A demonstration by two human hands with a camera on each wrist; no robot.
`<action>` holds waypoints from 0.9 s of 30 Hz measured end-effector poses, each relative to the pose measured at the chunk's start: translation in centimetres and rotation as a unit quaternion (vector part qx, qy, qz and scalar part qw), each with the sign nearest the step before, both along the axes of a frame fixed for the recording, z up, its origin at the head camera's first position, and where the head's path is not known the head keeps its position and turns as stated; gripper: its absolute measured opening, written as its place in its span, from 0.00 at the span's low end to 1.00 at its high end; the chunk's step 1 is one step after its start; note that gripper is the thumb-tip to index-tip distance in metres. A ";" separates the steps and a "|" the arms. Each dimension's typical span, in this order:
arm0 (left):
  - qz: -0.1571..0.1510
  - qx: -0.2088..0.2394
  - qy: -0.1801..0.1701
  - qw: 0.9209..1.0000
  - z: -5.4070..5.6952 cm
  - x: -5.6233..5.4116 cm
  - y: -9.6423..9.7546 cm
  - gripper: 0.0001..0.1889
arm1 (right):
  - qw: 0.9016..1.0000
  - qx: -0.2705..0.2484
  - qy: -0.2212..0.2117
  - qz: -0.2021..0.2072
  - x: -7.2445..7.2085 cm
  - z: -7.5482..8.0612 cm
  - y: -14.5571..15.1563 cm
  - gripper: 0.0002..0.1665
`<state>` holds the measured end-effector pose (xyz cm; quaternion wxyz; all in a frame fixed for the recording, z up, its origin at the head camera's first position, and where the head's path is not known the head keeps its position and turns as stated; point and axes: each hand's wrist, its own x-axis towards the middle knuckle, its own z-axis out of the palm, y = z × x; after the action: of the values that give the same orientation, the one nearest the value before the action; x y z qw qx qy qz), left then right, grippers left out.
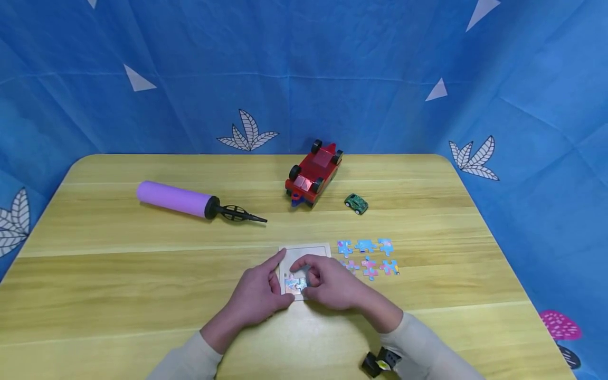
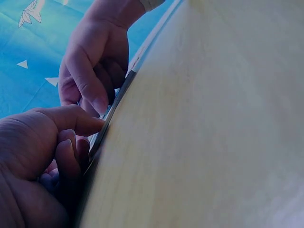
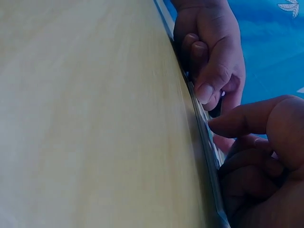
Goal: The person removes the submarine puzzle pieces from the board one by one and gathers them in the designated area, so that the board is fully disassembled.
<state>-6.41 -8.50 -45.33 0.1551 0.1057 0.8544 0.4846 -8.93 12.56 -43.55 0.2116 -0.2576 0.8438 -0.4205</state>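
A white puzzle tray [image 1: 306, 250] lies flat on the table, with joined blue and pink jigsaw pieces [image 1: 292, 285] in its lower left corner. My left hand [image 1: 256, 295] grips the tray's left side, index finger along that edge and thumb at the bottom corner. Over the tray, my right hand [image 1: 334, 285] has its bent index finger and thumb around a jigsaw piece [image 1: 302, 284] beside the corner one, partly covered by the fingers. Both wrist views look low across the table; there the left hand [image 2: 42, 147] and right hand [image 3: 266, 147] face each other over the tray's thin edge.
Several loose jigsaw pieces [image 1: 369, 267] lie in two rows right of the tray. Farther back are a green toy car [image 1: 356, 203] and a red toy vehicle [image 1: 315, 171] with its wheels up. A purple balloon pump [image 1: 176, 199] lies at the left. A blue cloth [image 1: 332, 105] hangs behind.
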 end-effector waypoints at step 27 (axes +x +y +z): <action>0.003 0.001 0.000 1.000 -0.1 0.0 0.1 0.49 | 0.998 -0.040 -0.051 -0.024 -0.1 -0.7 0.0 0.21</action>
<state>-6.42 -8.44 -45.41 0.1529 0.1032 0.8541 0.4863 -9.01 12.58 -44.23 0.2344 -0.2238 0.8204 -0.4711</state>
